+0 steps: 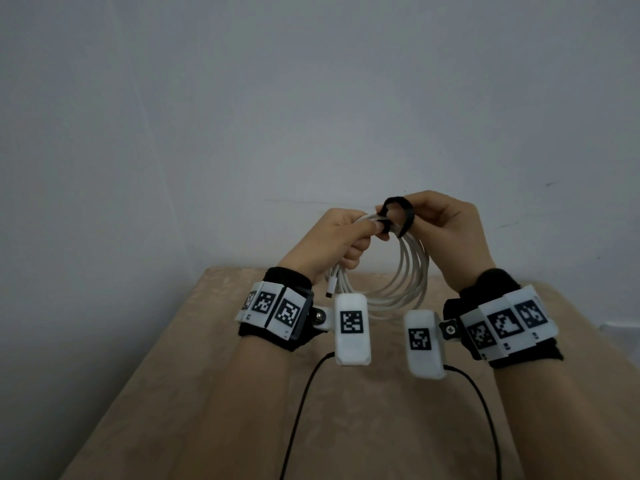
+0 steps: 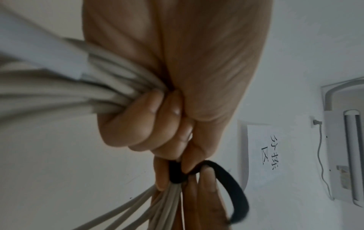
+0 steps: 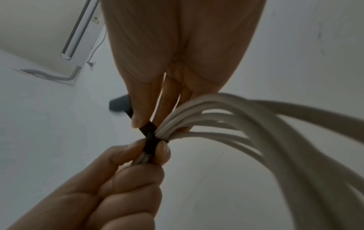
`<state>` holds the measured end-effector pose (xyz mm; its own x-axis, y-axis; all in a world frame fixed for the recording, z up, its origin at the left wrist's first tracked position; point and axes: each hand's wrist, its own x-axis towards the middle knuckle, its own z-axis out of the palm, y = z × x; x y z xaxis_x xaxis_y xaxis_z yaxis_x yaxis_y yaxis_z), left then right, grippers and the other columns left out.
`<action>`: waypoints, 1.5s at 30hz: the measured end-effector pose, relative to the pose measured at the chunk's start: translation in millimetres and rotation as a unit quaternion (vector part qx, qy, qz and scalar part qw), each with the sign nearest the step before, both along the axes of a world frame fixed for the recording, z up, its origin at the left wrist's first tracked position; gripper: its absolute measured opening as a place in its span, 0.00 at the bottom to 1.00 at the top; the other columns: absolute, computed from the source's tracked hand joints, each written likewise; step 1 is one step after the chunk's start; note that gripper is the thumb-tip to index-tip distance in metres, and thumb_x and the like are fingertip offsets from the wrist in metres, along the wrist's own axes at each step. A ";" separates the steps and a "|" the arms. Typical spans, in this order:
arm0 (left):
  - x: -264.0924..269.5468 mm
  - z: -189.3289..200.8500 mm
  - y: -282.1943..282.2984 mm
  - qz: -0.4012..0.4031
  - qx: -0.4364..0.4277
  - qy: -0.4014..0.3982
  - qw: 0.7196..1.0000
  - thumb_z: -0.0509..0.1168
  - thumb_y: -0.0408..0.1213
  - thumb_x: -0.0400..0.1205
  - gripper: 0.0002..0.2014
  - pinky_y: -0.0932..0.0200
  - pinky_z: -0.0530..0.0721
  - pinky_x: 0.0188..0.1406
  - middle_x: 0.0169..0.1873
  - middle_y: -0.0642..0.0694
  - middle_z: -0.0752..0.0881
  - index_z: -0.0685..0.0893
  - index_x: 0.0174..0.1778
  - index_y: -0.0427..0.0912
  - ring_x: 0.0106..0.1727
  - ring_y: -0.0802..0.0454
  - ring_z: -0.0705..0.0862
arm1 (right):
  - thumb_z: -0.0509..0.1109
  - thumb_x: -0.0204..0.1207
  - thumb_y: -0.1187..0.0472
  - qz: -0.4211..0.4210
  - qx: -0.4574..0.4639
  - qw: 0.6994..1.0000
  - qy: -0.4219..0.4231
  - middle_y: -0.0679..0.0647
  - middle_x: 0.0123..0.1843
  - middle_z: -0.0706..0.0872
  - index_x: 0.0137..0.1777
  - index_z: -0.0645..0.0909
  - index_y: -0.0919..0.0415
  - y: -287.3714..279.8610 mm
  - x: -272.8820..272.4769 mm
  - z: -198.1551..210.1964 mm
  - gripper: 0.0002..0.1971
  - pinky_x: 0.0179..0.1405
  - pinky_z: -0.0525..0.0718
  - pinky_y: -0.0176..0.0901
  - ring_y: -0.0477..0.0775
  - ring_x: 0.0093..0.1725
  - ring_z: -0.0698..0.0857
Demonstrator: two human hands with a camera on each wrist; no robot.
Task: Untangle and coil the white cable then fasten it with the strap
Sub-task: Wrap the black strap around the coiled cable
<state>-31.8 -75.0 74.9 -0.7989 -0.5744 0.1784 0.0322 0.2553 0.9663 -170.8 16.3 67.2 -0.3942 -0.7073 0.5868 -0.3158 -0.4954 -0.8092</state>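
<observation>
I see the white cable [image 1: 398,271] coiled, hanging mid-frame above the counter [image 1: 207,393]. My left hand [image 1: 332,240] grips its top, fingers curled round the strands; my right hand [image 1: 446,230] pinches the black strap [image 1: 403,211] wrapped there.

Beige patterned tablecloth-covered table [image 1: 207,393] against plain grey-white wall [image 1: 311,98], white paper sign with black handwritten characters [image 2: 263,154], white wall-mounted air conditioner [image 2: 350,155]
</observation>
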 end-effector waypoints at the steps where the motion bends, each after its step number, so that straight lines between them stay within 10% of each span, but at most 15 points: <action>1: -1.0 -0.4 0.3 0.000 0.007 0.001 1.000 0.59 0.33 0.86 0.12 0.68 0.57 0.16 0.16 0.57 0.64 0.82 0.39 0.35 0.17 0.61 0.58 | 0.76 0.70 0.71 -0.005 -0.001 1.000 -0.011 0.58 0.43 0.92 0.46 0.84 0.63 -0.7 -0.8 -0.5 0.06 0.48 0.88 0.42 0.56 0.45 0.91; 9: -3.9 -0.4 -0.3 0.021 0.053 0.021 0.998 0.59 0.32 0.86 0.20 0.68 0.56 0.15 0.16 0.55 0.63 0.81 0.26 0.42 0.16 0.61 0.57 | 0.74 0.72 0.71 -0.070 -0.019 0.996 0.048 0.52 0.41 0.93 0.42 0.90 0.56 -10.1 1.1 -8.8 0.09 0.51 0.88 0.52 0.54 0.43 0.91; 19: -5.6 -0.3 -2.5 0.034 0.033 0.027 0.999 0.60 0.35 0.86 0.07 0.66 0.56 0.17 0.17 0.55 0.64 0.78 0.50 0.35 0.18 0.59 0.57 | 0.72 0.72 0.75 -0.125 -0.060 0.974 0.178 0.44 0.43 0.85 0.49 0.88 0.55 -13.7 5.3 -13.0 0.14 0.45 0.80 0.24 0.36 0.44 0.84; 26: -4.1 -1.1 -2.2 0.037 0.081 0.024 0.996 0.58 0.32 0.86 0.17 0.68 0.57 0.15 0.17 0.55 0.64 0.82 0.32 0.37 0.17 0.61 0.58 | 0.76 0.70 0.71 -0.119 -0.067 0.968 0.209 0.51 0.43 0.90 0.47 0.90 0.58 -10.6 -3.8 -14.9 0.09 0.49 0.87 0.48 0.49 0.45 0.89; 39: 4.6 4.8 -6.9 0.025 0.102 0.028 0.994 0.56 0.31 0.86 0.14 0.67 0.54 0.16 0.16 0.55 0.63 0.76 0.34 0.36 0.16 0.61 0.57 | 0.78 0.68 0.69 -0.139 -0.133 0.923 0.332 0.59 0.45 0.91 0.43 0.90 0.68 -15.3 -1.3 -14.3 0.04 0.49 0.84 0.29 0.45 0.45 0.87; 45: 3.0 4.0 -6.8 0.017 0.139 0.040 0.989 0.53 0.30 0.83 0.26 0.69 0.53 0.15 0.17 0.53 0.62 0.78 0.17 0.46 0.16 0.61 0.56 | 0.74 0.70 0.61 -0.140 -0.126 0.922 0.338 0.58 0.45 0.89 0.43 0.91 0.66 -16.0 0.3 -13.2 0.08 0.48 0.81 0.25 0.43 0.46 0.84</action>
<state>-28.8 -81.8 78.8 -0.7676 -0.6371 0.0707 0.1066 -0.0181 0.9941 -170.5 0.3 54.0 -0.0240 -0.4417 0.8968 -0.8499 -0.4634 -0.2509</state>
